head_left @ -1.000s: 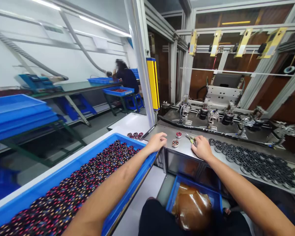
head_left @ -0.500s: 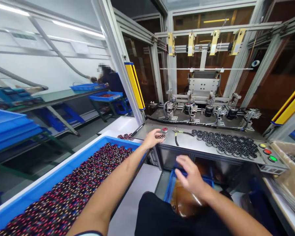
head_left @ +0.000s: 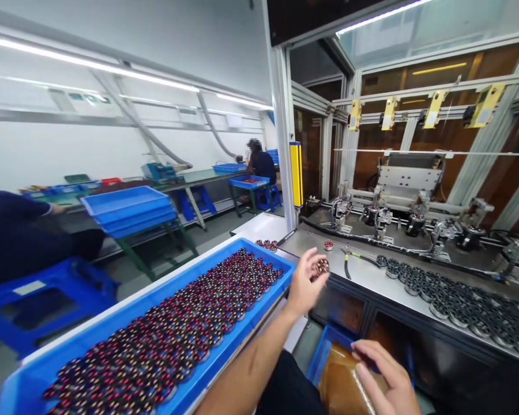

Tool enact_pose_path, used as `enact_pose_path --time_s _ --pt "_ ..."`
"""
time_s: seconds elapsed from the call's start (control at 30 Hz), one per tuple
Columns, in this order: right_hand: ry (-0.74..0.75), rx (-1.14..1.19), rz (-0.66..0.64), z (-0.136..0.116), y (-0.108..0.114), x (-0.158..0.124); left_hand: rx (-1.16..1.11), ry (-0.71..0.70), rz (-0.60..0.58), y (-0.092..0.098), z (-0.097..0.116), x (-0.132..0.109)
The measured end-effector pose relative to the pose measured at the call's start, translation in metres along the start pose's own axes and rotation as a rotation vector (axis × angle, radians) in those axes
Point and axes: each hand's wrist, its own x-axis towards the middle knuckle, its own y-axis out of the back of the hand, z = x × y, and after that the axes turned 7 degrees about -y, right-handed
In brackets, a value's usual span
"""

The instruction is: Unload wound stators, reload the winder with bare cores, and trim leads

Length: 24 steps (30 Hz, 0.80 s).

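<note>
One wound stator (head_left: pixel 322 267) sits pinched in the fingertips of the left hand (head_left: pixel 303 283). The blue tray (head_left: pixel 246 334) of like stators lies at its eight o'clock and the steel bench (head_left: pixel 367 279) at two. The right hand (head_left: pixel 378 374), loosely curled and empty, hangs at five o'clock over a brown bag (head_left: pixel 339 389).

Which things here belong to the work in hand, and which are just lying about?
In hand: left hand holding a wound coil; blue tray of like coils beside it; right hand by the brown bag.
Lying about: pliers and black rings on the metal bench; stacked blue trays behind.
</note>
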Motion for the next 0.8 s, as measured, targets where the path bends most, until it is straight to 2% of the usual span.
enact_pose_path --time_s 0.07,0.13,0.2,0.27,0.4,0.53,0.6,0.7,0.8 --pt "-0.134 0.137 -0.037 -0.022 0.004 0.008 -0.045 -0.075 -0.026 -0.004 0.024 -0.043" --pt "-0.259 0.287 -0.105 -0.044 0.007 0.015 -0.060 -0.317 -0.071 -0.006 0.043 -0.077" --pt "-0.364 0.417 -0.185 -0.060 0.008 0.019 -0.042 -0.478 -0.118 -0.004 0.058 -0.096" --pt "-0.454 0.507 -0.242 -0.071 0.009 0.020 -0.025 -0.535 -0.161 -0.001 0.067 -0.102" --pt "-0.558 0.605 -0.282 -0.078 0.008 0.014 -0.043 -0.526 -0.188 0.002 0.075 -0.102" --pt "-0.565 0.818 -0.291 -0.081 0.010 0.011 -0.133 -0.487 -0.174 -0.003 0.074 -0.107" --pt "-0.565 0.952 -0.326 -0.080 0.015 0.012 -0.207 -0.421 -0.180 -0.006 0.075 -0.109" --pt "-0.534 1.061 -0.506 -0.070 0.033 0.015 -0.334 -0.301 -0.205 -0.007 0.081 -0.109" --pt "-0.449 0.972 -0.702 -0.052 0.050 0.014 -0.367 -0.274 -0.181 -0.006 0.086 -0.101"
